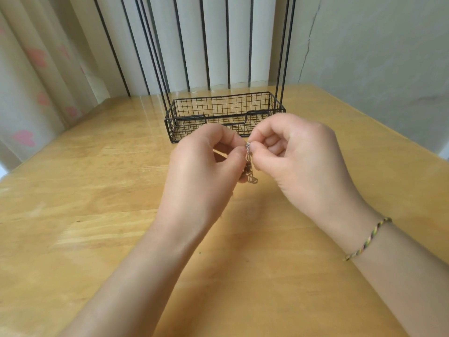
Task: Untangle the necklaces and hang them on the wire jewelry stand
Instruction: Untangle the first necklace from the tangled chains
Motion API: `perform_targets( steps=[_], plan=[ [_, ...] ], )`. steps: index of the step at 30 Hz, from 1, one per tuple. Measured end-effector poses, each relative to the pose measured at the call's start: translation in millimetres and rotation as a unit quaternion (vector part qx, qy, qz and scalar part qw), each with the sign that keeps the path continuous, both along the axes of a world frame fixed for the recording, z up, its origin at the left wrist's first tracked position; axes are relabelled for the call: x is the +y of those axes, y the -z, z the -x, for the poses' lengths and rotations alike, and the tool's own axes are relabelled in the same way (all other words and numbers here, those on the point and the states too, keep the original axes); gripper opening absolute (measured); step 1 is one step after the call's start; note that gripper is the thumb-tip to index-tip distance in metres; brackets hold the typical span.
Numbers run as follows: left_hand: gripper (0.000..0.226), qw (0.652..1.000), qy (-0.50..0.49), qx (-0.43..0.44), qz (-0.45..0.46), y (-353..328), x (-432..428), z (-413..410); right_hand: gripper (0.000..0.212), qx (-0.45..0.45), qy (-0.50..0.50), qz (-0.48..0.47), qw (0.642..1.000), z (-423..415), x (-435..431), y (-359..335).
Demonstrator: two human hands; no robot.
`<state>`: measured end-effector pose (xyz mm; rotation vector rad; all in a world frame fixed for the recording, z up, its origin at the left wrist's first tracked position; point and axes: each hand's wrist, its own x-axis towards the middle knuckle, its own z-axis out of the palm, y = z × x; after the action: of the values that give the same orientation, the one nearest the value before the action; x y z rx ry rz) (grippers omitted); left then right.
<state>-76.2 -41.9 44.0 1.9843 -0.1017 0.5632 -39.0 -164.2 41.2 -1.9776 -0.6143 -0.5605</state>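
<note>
A small tangle of thin chain necklaces (249, 166) hangs between my two hands above the wooden table (73, 203). My left hand (201, 171) pinches the tangle from the left with curled fingers. From the right, my right hand (298, 161) pinches its top end, where a silvery clasp shows. Most of the chains are hidden behind my fingers. The black wire jewelry stand (224, 115) sits just beyond my hands, with a mesh basket at its base and tall uprights running out of the top of the view.
A wall with vertical panels stands behind the table's far edge. A curtain with pink hearts (36, 81) hangs at the left. A braided bracelet (366, 239) circles my right wrist.
</note>
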Motion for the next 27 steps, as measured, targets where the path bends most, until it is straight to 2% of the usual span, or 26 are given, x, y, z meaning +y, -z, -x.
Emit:
perform_targets(
  steps=[5,11,18,23,27],
  plan=[
    [0.014,0.998,-0.034,-0.016,-0.041,-1.6,-2.9,4.2,0.010,-0.023,0.010,0.036,0.999,-0.3,1.3,1.4],
    [0.013,0.991,-0.067,-0.057,-0.100,1.0,-1.2,3.3,0.011,-0.032,0.008,0.016,0.999,3.3,3.1,1.2],
    [0.006,0.977,-0.087,-0.111,-0.162,6.4,1.4,0.0,0.015,0.096,-0.032,-0.072,0.992,0.1,1.8,-0.3],
    [0.007,0.960,-0.105,-0.131,-0.226,6.7,3.4,-1.4,0.015,0.059,-0.021,-0.001,0.998,4.0,0.4,-5.7],
    [0.005,0.967,-0.081,-0.117,-0.209,4.5,4.6,-1.8,0.016,0.066,-0.033,-0.008,0.997,2.3,-2.2,-7.5]
  ],
)
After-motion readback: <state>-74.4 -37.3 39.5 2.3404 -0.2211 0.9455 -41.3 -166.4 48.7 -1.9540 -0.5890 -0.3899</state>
